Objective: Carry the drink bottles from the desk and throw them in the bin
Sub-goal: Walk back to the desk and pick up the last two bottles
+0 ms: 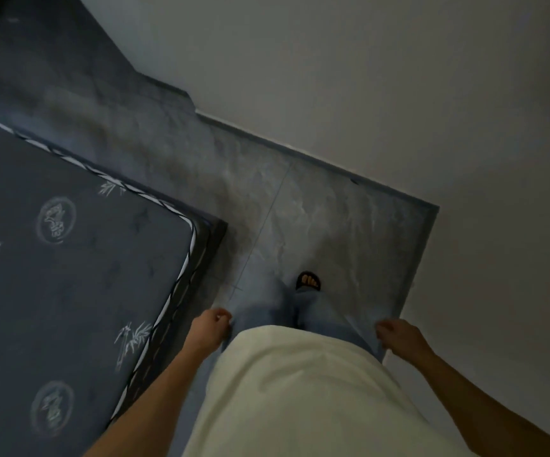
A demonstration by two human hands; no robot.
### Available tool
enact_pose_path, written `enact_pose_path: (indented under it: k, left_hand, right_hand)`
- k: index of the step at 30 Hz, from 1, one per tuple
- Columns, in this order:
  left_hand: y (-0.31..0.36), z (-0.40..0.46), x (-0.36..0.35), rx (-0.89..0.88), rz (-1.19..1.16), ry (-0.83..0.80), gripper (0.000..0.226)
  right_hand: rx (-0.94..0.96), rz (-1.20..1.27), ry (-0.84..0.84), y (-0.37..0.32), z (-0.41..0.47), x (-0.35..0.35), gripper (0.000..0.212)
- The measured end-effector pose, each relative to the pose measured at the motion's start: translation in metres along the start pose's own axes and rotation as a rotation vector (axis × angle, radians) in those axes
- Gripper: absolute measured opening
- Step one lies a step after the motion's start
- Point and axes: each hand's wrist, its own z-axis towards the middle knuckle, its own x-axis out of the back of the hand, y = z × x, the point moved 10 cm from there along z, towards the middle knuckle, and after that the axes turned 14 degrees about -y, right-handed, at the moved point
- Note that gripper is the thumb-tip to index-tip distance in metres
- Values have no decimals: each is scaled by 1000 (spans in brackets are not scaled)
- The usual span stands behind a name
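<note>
No drink bottle, desk or bin is in view. My left hand (212, 323) hangs beside my left hip with its fingers loosely curled and nothing in it. My right hand (395, 334) hangs beside my right hip, also loosely curled and holding nothing. Between them are my pale shirt and blue trousers, with one sandalled foot (308, 281) stepping forward on the floor.
A dark blue mattress (69, 258) with a bamboo print fills the left side, its corner close to my left leg. A pale wall (399, 94) runs along the right and ahead, stepping out at a corner. A strip of grey marbled floor (300, 209) lies between them.
</note>
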Motion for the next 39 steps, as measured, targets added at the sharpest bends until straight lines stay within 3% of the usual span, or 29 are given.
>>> enact_pose_path:
  k: [5,8,11,16,21,28,34,38,39]
  left_hand:
    - [-47,-16,-8,165,-103,-49,22]
    - [-58,-12,-6,205,-230,-53,36]
    - [-60,2,10,226,-312,-103,24]
    - [-22,30,95,202,-433,9,20]
    - [37,65,210,101,-610,119,20]
    - [120,105,366,-44,-663,252,21]
    - [140,133,438,-14,-489,238,23]
    - [121,131,431,65,-495,218,21]
    - [105,134,441,105,-560,232,20]
  right_hand:
    - [242,-145,7,-179,33,67,28]
    - [359,-195,11,-283,46,90,28]
    - [406,-277,12,-366,60,102,30]
    - [341,-340,-26,-428,78,108,23]
    - [237,-399,-90,-437,89,121,22]
    - [120,-415,-108,-473,105,161,26]
    - [113,-611,-69,-589,127,192,27]
    - [187,-662,-96,-676,142,189,26]
    - [229,-705,-129,-727,155,181,27]
